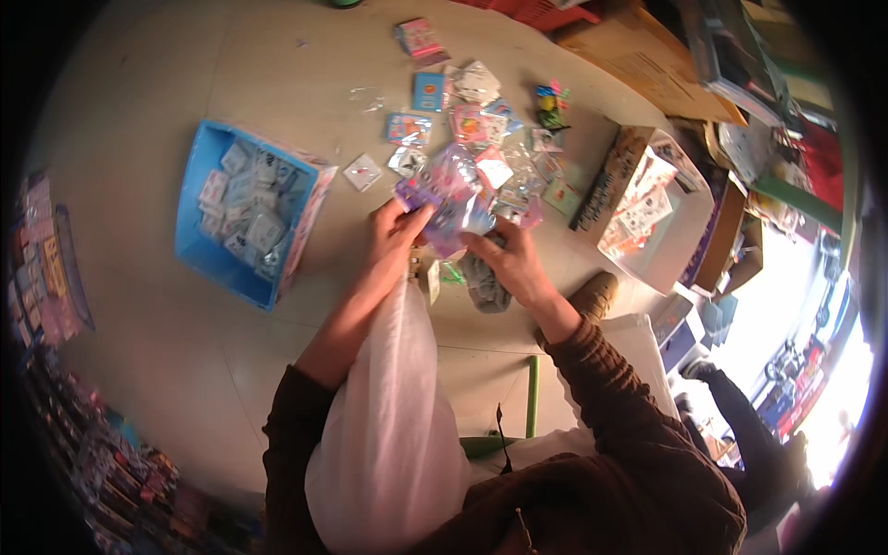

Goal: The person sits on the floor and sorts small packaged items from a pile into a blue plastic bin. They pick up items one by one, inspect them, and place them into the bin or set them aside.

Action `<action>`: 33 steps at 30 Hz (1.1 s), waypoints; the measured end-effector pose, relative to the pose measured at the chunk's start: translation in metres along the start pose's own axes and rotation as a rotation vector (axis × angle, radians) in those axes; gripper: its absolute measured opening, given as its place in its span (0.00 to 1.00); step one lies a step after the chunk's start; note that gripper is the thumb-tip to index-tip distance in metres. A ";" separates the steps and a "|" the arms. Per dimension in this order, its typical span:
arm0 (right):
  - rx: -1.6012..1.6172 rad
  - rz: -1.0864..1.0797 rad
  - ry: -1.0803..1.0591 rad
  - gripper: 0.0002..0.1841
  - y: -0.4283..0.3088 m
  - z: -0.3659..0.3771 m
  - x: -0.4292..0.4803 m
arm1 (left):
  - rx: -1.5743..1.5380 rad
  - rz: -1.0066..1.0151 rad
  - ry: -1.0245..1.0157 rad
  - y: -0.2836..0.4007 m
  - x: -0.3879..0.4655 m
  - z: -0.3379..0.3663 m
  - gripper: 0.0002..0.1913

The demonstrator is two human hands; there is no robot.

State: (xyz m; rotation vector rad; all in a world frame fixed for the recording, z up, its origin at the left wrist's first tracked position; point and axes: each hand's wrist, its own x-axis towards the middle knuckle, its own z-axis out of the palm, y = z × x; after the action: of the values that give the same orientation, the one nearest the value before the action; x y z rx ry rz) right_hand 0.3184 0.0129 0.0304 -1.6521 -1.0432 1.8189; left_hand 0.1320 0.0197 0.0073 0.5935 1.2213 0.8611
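Note:
Between my hands is a glossy, mostly clear plastic packet (454, 187) with purple edges, its contents blurred by glare. My left hand (395, 232) pinches its left edge between thumb and fingers. At the lower right edge, my right hand (510, 257) grips it. Below the packet, a grey fuzzy item (483, 284) lies close to my right hand; whether the hand touches it I cannot tell. Small packaged items lie on the floor just beyond, among them a blue packet (429, 92), a pink packet (468, 123) and a white square packet (362, 172).
A blue-lined box (187, 215) with several small white packets stands at left. On the right is an open cardboard box (649, 257) holding printed sheets, near my shoe (598, 295). A green stool leg (533, 395) stands below me. Another person's dark-clothed leg (742, 409) is at lower right.

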 end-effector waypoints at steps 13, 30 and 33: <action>-0.101 -0.294 0.946 0.13 0.034 -0.193 -0.025 | 0.238 -0.264 -0.207 -0.033 -0.020 -0.018 0.10; 0.376 0.536 0.436 0.16 0.121 -0.089 0.029 | 0.259 -0.339 -0.120 -0.025 -0.023 -0.015 0.11; 0.320 0.382 0.673 0.15 0.147 -0.064 0.050 | 0.217 -0.307 -0.130 -0.026 -0.024 -0.019 0.11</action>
State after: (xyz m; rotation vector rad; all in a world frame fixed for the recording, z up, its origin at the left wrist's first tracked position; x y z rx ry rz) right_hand 0.3943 -0.0227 -0.1151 -2.1160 -0.1486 1.3510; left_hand 0.1177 -0.0158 -0.0050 0.6063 1.2552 0.4293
